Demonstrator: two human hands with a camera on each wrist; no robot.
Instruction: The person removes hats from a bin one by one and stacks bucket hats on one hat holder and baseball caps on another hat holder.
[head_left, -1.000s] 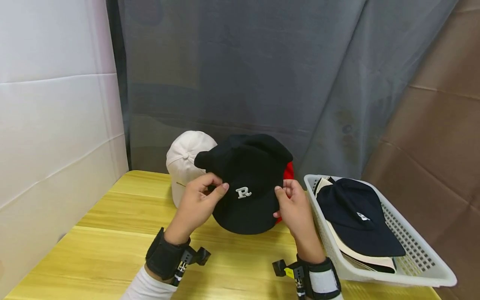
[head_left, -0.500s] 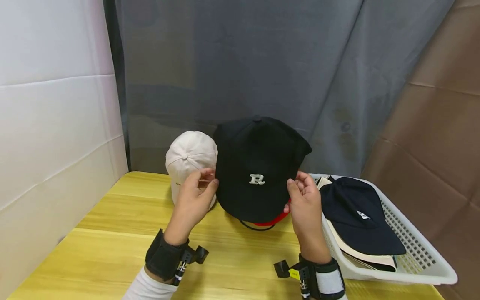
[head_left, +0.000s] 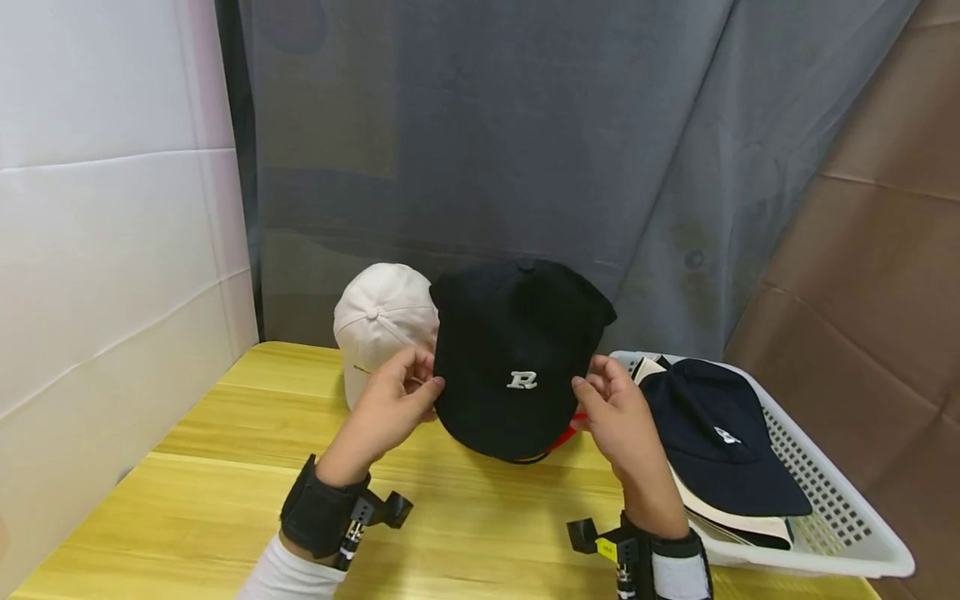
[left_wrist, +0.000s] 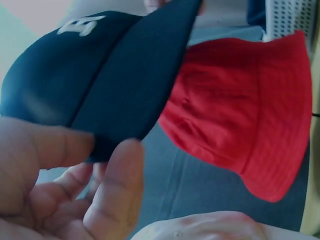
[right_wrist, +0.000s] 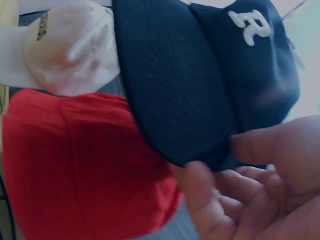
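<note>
— Hands first: where are ours?
— We pinch the black cap (head_left: pixel 517 367) at both sides, left hand (head_left: pixel 390 404) and right hand (head_left: pixel 618 412), above the table (head_left: pixel 225 492).
— Behind it?
— We see a red hat (left_wrist: pixel 245 115) and a white cap (head_left: pixel 382 312).

Bare hands, white long sleeves (head_left: pixel 288 575), black wrist strap (head_left: pixel 315 515) lower left, white-and-black strap (head_left: pixel 678 571) lower right.

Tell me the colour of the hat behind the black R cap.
Red; the red hat shows best in the left wrist view.
</note>
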